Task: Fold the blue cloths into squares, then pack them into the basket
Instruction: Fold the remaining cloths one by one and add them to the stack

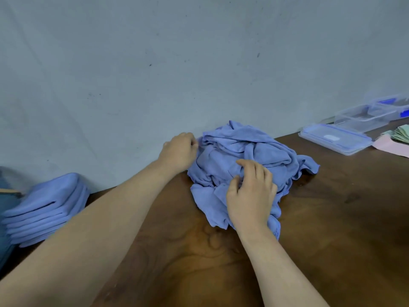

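A crumpled pile of blue cloths (241,156) lies on the brown wooden table (332,218), close to the wall. My left hand (179,151) is at the pile's left edge, its fingers curled and pinching a fold of cloth. My right hand (251,191) lies on the front of the pile, with fingers bent and gripping the fabric. A stack of several folded blue cloths (46,209) sits at the far left. No basket is in view.
Clear plastic boxes with blue clips (374,114) and a separate clear lid (335,138) stand at the back right. Pink and green cloths (396,140) lie at the right edge. A grey wall (199,63) runs behind the table.
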The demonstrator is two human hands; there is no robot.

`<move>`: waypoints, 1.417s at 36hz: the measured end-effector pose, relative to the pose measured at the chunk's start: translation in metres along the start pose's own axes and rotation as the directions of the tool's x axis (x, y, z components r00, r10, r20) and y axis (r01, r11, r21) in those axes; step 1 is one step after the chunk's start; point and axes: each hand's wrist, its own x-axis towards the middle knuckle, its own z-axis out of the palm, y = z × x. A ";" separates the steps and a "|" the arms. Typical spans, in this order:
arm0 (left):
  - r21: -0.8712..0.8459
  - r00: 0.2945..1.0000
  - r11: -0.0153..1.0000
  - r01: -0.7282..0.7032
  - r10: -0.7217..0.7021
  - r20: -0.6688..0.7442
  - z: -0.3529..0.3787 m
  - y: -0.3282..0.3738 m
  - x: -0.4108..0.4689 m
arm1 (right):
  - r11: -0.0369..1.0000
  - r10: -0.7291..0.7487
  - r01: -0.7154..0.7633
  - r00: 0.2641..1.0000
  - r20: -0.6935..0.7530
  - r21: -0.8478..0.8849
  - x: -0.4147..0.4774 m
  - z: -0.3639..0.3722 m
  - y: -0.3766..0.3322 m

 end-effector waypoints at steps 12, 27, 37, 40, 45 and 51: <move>-0.057 0.989 0.994 -0.097 0.102 0.108 -0.022 0.035 0.013 | 1.000 -0.012 0.012 1.000 -0.011 -0.022 -0.005 0.007 -0.004; -0.222 0.983 0.971 -0.086 0.045 -0.180 -0.002 0.008 0.001 | 0.997 -0.068 0.069 0.997 0.025 -0.041 -0.009 0.004 -0.001; -0.471 0.870 0.814 0.340 -0.462 -0.172 -0.032 -0.102 -0.137 | 0.975 -0.210 0.212 0.977 -0.035 0.066 -0.013 -0.006 -0.018; -0.504 0.803 0.737 0.450 -0.581 -0.133 -0.032 -0.127 -0.182 | 0.955 -0.290 0.282 0.952 0.097 0.091 -0.022 -0.005 -0.022; -0.572 0.765 0.673 0.469 -0.634 -0.118 -0.024 -0.144 -0.252 | 0.903 -0.350 0.425 0.814 0.464 -0.064 -0.043 0.007 -0.026; -0.394 0.912 0.844 0.365 -0.408 -0.030 -0.011 -0.144 -0.298 | 0.758 -0.385 0.621 0.674 0.630 -0.201 -0.059 0.020 -0.023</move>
